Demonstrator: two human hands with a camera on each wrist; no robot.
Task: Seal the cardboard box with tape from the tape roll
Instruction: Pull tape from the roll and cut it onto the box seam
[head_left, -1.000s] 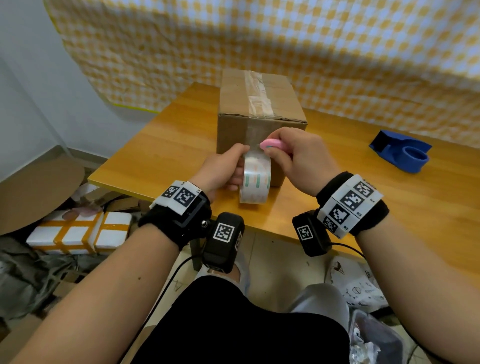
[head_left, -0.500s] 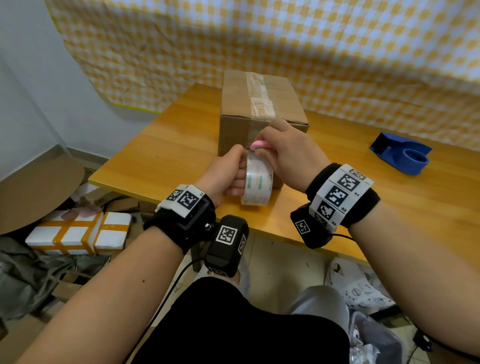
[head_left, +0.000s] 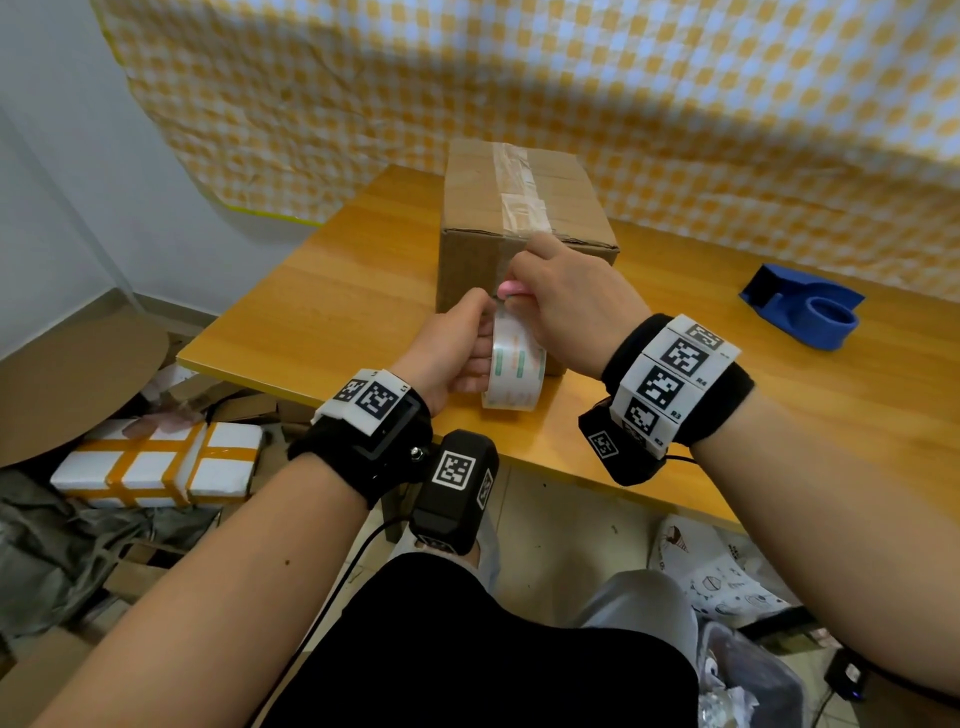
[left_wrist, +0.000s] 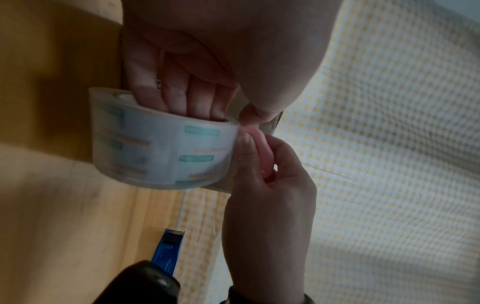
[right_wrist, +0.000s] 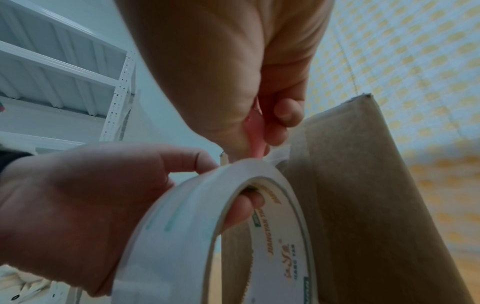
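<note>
Wooden table (head_left: 332, 312); brown, clear-taped cardboard box (head_left: 483, 244)

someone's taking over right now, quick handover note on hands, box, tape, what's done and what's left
Left hand: grips the tape roll, fingers through its core, at the near face of the cardboard box.
Right hand: holds a small pink cutter at the top of the roll, by the box's near edge.
Done: a tape strip runs along the box's top seam.
Left: probably sever the tape at the near face and press the end down.
Blue dispenser sits unused on the table.
</note>
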